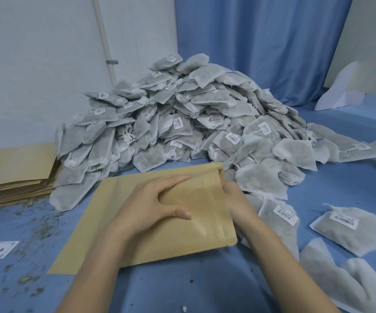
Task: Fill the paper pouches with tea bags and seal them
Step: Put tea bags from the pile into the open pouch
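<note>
Table (205, 285): blue surface, carrying everything; your forearms are coming in over its near edge.
Tea bag pile (189, 114): sitting beyond both hands, its near fringe lying just past your right fingertips.
Pouch stack (13, 175): flat kraft pouches, lying well off to the far left of your left hand.
Pouch (137, 222): lying flat under your left hand, long axis running left to right, slightly tilted, mouth pointing toward your right hand.
Loose tea bags (345, 229): lying to the right of your right hand, the nearest one touching or just beside your right wrist.
Left hand (151, 206): pressing flat on the pouch near the mouth end, fingers straight, thumb spread, gripping nothing.
Right hand (234, 195): working at the pouch mouth, fingers hidden behind or inside the opening; I cannot tell whether it is pinching the lip or holding a bag.
Pouch fill: looking flat, probably little or nothing inside, though I cannot see in.
Key relation: the mouth is facing right, so your right hand is nearer both the opening and the loose bags; my read is that you are feeding from the right along the pouch's long axis while the left is pinning it.
Risk: the pouch is sliding left if the left hand eases off.
</note>
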Available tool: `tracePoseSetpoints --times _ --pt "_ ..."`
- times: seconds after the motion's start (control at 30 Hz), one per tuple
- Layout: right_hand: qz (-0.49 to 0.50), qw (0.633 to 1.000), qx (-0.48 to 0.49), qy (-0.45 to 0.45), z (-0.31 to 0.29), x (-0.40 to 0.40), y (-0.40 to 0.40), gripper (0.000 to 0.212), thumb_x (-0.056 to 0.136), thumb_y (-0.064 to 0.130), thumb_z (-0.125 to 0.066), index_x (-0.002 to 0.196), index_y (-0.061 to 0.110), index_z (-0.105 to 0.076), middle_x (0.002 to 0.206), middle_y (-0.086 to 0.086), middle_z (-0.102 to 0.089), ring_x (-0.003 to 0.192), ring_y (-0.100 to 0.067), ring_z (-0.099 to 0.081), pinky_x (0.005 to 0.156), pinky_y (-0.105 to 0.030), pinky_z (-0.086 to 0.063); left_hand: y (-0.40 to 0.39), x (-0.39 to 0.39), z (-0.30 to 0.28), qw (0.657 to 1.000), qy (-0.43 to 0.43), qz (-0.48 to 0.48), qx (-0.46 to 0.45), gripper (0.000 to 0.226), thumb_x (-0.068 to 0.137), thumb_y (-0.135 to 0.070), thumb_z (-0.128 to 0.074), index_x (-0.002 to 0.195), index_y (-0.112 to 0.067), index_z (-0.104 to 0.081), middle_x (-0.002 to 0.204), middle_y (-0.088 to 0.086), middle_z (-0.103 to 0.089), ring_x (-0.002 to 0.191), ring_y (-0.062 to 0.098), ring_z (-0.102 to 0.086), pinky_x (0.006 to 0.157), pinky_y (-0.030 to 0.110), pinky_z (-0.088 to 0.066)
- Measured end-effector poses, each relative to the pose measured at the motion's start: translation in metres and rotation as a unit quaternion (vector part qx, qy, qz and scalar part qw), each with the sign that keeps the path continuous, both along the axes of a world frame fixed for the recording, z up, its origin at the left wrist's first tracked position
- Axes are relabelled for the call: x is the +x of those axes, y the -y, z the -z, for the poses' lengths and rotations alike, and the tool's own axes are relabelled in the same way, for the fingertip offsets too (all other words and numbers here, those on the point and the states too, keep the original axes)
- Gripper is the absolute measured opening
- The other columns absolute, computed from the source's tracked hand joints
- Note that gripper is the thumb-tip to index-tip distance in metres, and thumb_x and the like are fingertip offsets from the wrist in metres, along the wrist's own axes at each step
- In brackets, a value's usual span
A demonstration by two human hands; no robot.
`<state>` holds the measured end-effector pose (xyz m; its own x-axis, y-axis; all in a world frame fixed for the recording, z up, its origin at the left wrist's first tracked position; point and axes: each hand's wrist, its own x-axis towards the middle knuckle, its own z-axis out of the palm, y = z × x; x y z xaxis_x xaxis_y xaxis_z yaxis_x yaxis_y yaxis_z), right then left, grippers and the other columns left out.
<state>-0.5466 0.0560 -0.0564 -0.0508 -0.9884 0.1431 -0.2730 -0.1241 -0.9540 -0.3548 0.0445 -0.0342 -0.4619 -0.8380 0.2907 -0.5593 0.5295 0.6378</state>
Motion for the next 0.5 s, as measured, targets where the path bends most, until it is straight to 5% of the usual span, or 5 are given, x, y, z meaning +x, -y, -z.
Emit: tracePoseSetpoints --times 0.13,0.2,0.4,0.5 --pt "-0.152 0.981 0.103 -0.068 -0.001 -0.006 -0.01 0.028 0.089 0.003 -0.057 0.082 0.03 -0.052 0.078 0.02 -0.052 0.061 0.02 -0.053 0.05 0.003 -0.036 0.001 -0.005 0.006 0.999 0.033 0.029 0.028 0.071 0.052 -0.045 -0.085 0.113 -0.064 -0.052 0.114 -0.046 -0.05 0.113 -0.02 -0.043 0.096 0.005 -0.031" --pt "-0.16 0.973 0.142 -0.089 0.0 -0.005 -0.011 0.022 0.09 0.004 -0.056 0.094 0.025 -0.053 0.086 0.016 -0.05 0.076 0.012 -0.053 0.053 0.004 -0.036 0.001 -0.004 0.007 0.998 0.039 0.037 0.029 0.071 0.053 -0.045 -0.085 0.113 -0.064 -0.051 0.113 -0.048 -0.049 0.112 -0.022 -0.042 0.093 0.0 -0.029" --pt "0.033 0.997 0.054 -0.035 -0.012 0.007 -0.005 0.033 0.1 0.012 -0.035 0.07 0.024 -0.041 0.071 0.01 -0.041 0.063 -0.002 -0.042 0.045 -0.001 -0.035 -0.003 -0.004 -0.002 1.0 0.003 0.007 -0.023 0.069 0.056 -0.041 -0.084 0.113 -0.061 -0.051 0.115 -0.046 -0.048 0.111 -0.026 -0.039 0.094 0.0 -0.027" --pt "-0.055 0.997 0.031 -0.054 -0.028 0.012 -0.01 0.034 0.097 0.005 -0.039 0.072 0.029 -0.037 0.076 0.012 -0.038 0.065 0.007 -0.038 0.051 0.004 -0.034 -0.007 0.0 -0.015 0.998 -0.005 -0.012 -0.057 0.073 0.053 -0.048 -0.08 0.119 -0.056 -0.049 0.136 -0.024 -0.045 0.127 -0.01 -0.036 0.111 0.016 -0.022"
